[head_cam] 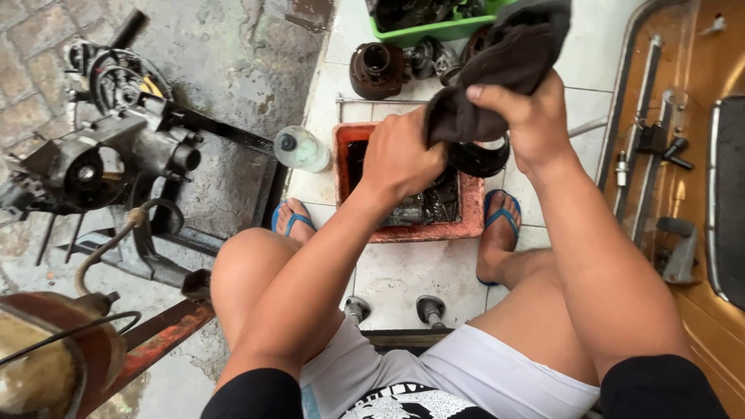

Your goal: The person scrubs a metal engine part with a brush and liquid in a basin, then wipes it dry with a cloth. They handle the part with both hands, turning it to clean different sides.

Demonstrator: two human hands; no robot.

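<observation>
I sit over a red plastic basin (468, 225) holding dark oily liquid and metal parts. My right hand (530, 116) grips a dark grey rag (508, 54) and lifts it above the basin. My left hand (398, 155) closes on the lower end of the same rag, next to a black ring-shaped part (483, 157) held just over the basin. The rag hides most of that ring part. My feet in blue flip-flops (292, 219) rest on either side of the basin.
A clear plastic bottle (301, 148) lies left of the basin. A dismantled engine (105, 155) stands on concrete at the left. A rusty cylinder part (378, 70) and a green tray (434, 29) sit beyond. An orange vehicle panel (683, 178) lines the right.
</observation>
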